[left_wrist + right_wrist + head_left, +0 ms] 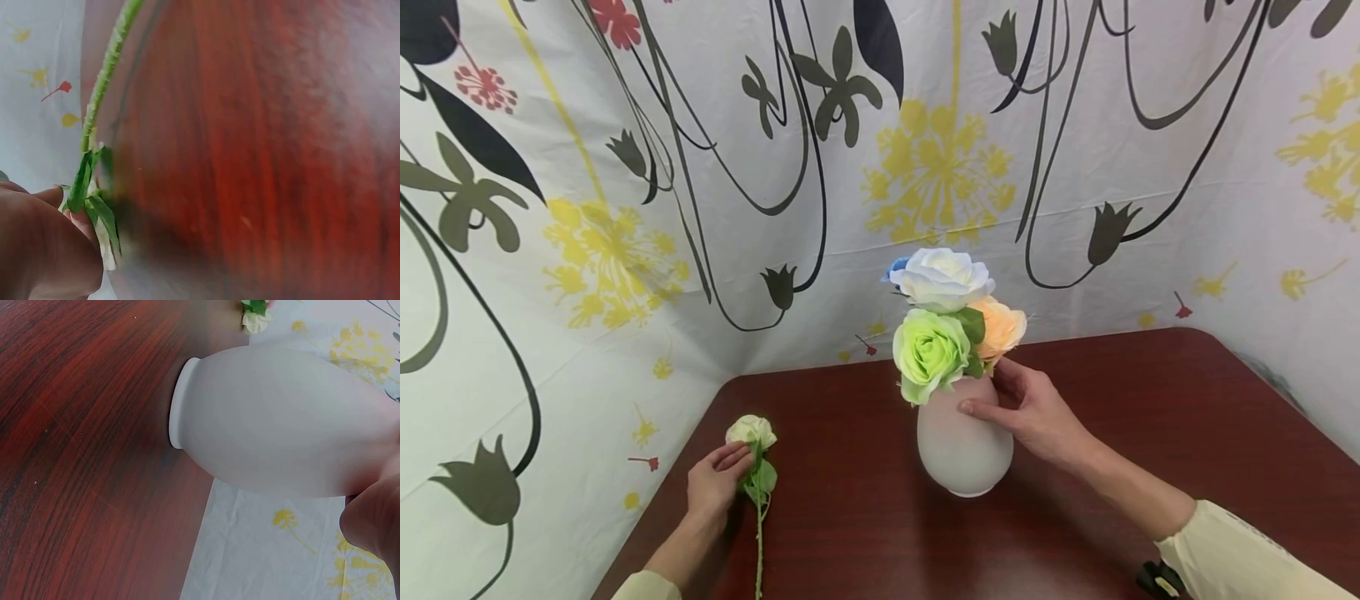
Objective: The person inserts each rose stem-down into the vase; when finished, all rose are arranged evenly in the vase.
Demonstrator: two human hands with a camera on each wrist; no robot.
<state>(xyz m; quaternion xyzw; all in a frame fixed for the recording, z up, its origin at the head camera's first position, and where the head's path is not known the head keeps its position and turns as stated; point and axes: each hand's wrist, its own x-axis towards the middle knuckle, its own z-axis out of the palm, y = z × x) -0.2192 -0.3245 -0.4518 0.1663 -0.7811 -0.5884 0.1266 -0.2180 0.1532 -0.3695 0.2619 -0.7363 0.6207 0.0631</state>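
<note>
A white vase (964, 442) stands upright on the table, holding several artificial roses: a pale blue-white rose (943, 279), a green rose (931, 350) and an orange rose (1000, 329). My right hand (1037, 414) grips the vase's upper part, thumb in front and fingers behind. In the right wrist view the vase (269, 422) fills the middle, its base on the table. On the left, a cream-white rose (751, 431) has its long stem running toward the front edge. Just below its bloom, my left hand (718, 479) pinches it; leaves (80, 184) show beside the fingertips.
The dark red wooden table (842, 500) meets a white curtain (820, 308) printed with flowers at the back and sides. A black object (1159, 579) sits by the right sleeve at the bottom.
</note>
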